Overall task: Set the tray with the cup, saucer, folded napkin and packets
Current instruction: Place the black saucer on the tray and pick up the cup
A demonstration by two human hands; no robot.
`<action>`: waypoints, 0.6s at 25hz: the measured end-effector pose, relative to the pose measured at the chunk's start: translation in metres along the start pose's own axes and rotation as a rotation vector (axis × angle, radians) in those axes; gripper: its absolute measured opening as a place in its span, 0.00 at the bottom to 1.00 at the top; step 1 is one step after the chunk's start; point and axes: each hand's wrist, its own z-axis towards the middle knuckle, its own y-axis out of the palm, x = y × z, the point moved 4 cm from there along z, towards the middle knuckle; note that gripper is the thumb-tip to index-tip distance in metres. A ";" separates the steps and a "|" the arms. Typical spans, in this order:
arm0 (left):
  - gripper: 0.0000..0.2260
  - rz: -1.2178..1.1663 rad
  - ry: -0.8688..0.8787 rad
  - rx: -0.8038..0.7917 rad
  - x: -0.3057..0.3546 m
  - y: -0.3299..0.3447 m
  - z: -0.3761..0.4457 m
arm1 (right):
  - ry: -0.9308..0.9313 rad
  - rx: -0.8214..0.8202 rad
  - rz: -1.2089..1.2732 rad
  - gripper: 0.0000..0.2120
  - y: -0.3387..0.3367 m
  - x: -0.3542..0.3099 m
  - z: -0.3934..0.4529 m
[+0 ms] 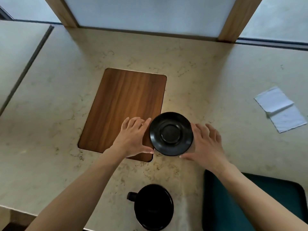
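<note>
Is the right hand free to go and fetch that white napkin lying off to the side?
Probably not yet: the right hand and left hand both grip the black saucer. Otherwise nothing lies between it and the napkin.

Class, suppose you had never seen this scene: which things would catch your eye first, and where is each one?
First, the black saucer in the middle, held between the left hand and right hand at the near right corner of the bare wooden tray. Next, the black cup at the counter's near edge, handle to the left. Last, the white napkin, far right on the counter.
</note>
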 end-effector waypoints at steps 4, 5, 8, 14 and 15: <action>0.49 -0.073 -0.008 0.018 0.005 0.002 0.006 | -0.039 0.060 0.018 0.56 0.004 -0.003 0.003; 0.49 -0.095 -0.010 0.022 0.006 0.002 0.007 | -0.041 0.055 0.029 0.56 0.005 -0.003 0.004; 0.47 -0.184 -0.028 0.042 0.008 0.004 0.008 | -0.034 0.031 0.088 0.56 0.007 -0.003 0.008; 0.45 -0.291 -0.002 0.109 0.016 -0.004 0.011 | 0.019 0.089 0.197 0.55 -0.009 -0.003 -0.001; 0.44 -0.300 0.011 0.119 0.020 -0.009 0.011 | 0.032 0.100 0.202 0.54 -0.016 -0.003 -0.006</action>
